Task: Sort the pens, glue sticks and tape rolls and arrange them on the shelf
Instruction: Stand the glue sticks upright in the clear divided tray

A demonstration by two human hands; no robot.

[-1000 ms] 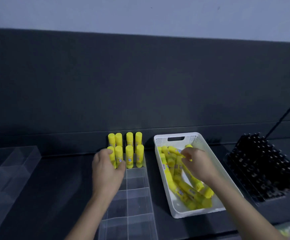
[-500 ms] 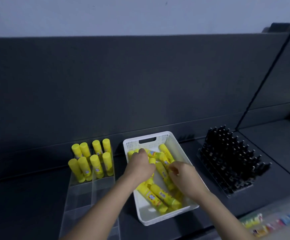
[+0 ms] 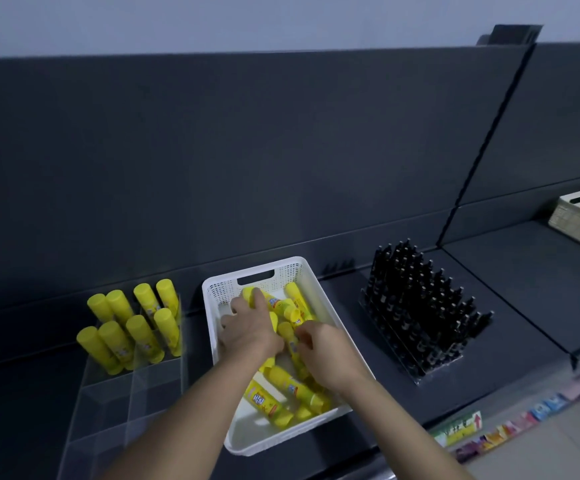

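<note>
A white perforated plastic basket sits on the dark grey shelf, roughly in the middle of the scene, and holds a heap of loose yellow glue sticks lying at mixed angles. Both of the person's hands are inside it. The left hand reaches toward the far end with its fingers curled over the far glue stick, which lies just below the basket's handle slot. The right hand is just beside it to the right, fingertips and thumb pinching the middle glue stick in the heap. To the left of the basket stands a clear acrylic divided organiser. Its far compartments hold eight upright yellow glue sticks in two rows of four. To the right of the basket, a dense block of black pens stands upright in a clear rack. At the far right edge rests a beige woven basket, well apart from the rest, and small colourful packets show blurred below the shelf's near edge.
</note>
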